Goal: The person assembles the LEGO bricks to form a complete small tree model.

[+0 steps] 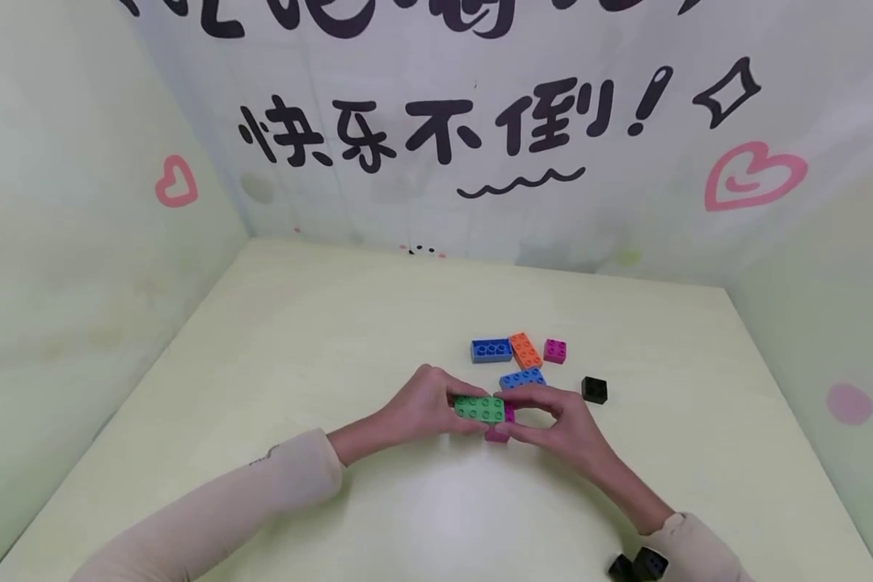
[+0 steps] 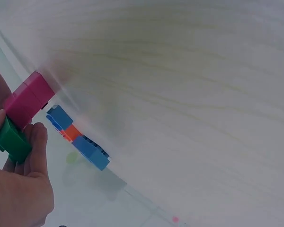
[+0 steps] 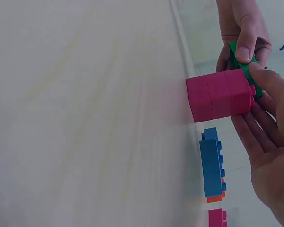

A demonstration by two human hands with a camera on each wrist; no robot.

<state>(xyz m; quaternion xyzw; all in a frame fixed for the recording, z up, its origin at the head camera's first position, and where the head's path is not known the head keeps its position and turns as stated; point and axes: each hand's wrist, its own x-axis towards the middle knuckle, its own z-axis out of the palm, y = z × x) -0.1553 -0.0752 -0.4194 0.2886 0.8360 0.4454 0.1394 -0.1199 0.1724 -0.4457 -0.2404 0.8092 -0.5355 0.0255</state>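
Observation:
Over the table, my left hand [image 1: 422,404] pinches a green building brick [image 1: 478,409] by its left end, thumb on the near side. From the right, my right hand [image 1: 563,424] holds a magenta brick stack [image 3: 220,96] between thumb and fingers. In the right wrist view the stack is three bricks long, and its studded end meets the green brick. Whether the two are pressed fully together I cannot tell. The left wrist view shows the magenta stack [image 2: 31,97] against the green brick, with the left hand's fingers round the green one.
Beyond the hands lie a dark blue brick [image 1: 491,351], an orange brick [image 1: 526,351], a lighter blue brick [image 1: 522,378] and a small magenta brick [image 1: 555,350]. A black brick [image 1: 594,390] is to their right. Printed walls enclose the table [image 1: 349,315].

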